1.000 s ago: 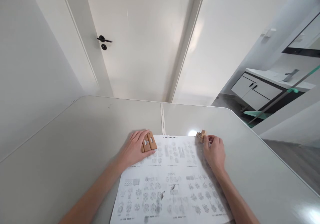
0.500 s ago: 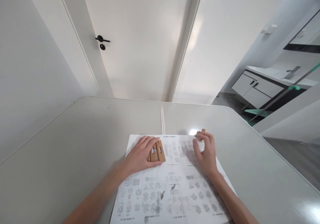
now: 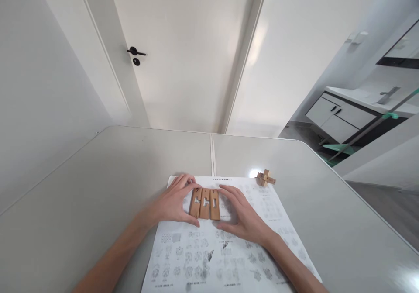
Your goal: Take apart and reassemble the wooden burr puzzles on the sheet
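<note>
Three flat wooden pieces with cut-out slots lie side by side on a printed sheet (image 3: 183, 258). The left piece (image 3: 195, 210), the middle piece (image 3: 204, 210) and the right piece (image 3: 214, 212) carry handwritten marks at their tops. My left hand (image 3: 175, 201) curves around the left side of the row, thumb and fingers apart near its ends. On the other side my right hand (image 3: 242, 214) has its thumb and fingers spread around the right edge. Neither hand has lifted a piece. An interlocked wooden cross-shaped block (image 3: 266, 178) sits at the sheet's upper right corner.
The pale table (image 3: 98, 197) has a seam (image 3: 212, 153) running away from me. Beyond its far edge stands a white door (image 3: 186, 57) with a black handle (image 3: 135, 52). A sink cabinet (image 3: 340, 114) and a green-and-grey pole are at the right.
My right hand has moved left from near the cross-shaped block to the row of pieces. My left hand has shifted slightly left, and all three pieces now show.
</note>
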A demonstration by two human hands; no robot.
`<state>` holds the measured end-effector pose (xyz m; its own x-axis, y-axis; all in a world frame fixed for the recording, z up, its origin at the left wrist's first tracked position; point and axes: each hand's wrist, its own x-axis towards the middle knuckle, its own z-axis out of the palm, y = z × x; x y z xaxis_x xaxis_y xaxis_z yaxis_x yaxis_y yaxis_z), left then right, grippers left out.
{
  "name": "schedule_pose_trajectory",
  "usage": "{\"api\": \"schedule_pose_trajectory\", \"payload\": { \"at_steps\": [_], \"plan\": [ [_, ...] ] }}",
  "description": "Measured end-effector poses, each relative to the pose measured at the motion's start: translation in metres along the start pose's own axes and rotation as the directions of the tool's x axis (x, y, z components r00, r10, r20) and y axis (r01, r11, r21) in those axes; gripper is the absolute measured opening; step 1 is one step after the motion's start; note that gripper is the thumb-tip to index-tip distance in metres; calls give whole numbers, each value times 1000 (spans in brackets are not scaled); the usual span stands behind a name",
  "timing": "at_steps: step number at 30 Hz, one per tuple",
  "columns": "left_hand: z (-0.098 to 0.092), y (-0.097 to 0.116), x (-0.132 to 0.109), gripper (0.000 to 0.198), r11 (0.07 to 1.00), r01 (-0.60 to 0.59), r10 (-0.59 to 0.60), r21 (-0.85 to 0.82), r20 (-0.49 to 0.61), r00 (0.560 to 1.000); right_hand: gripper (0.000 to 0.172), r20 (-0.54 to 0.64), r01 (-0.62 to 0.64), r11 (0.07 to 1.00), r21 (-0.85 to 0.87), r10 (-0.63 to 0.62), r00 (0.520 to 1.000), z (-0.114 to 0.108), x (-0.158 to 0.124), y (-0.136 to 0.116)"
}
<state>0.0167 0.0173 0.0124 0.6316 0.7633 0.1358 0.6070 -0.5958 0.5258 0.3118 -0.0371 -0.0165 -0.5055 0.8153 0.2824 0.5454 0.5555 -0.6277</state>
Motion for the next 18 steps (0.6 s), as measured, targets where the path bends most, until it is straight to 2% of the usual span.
{"api": "schedule_pose_trajectory", "payload": {
  "at_steps": [4,9,14,18],
  "plan": [
    [-1,-2,0,76,999,-11,11,39,8,1000,95,-19,40,999,-24,-41,999,4,2,1],
    [-2,-11,2,79,996,-28,31,83,-41,999,80,-72,59,998,-37,-62,995,8,4,-1],
    [-7,-17,4,28,984,69,-46,166,-140,989,76,-123,39,999,-20,-41,992,7,5,2],
    [-10,-21,4,17,978,44,-9,204,-173,985,74,-176,6,1000,-3,-7,984,5,4,4]
  ]
}}
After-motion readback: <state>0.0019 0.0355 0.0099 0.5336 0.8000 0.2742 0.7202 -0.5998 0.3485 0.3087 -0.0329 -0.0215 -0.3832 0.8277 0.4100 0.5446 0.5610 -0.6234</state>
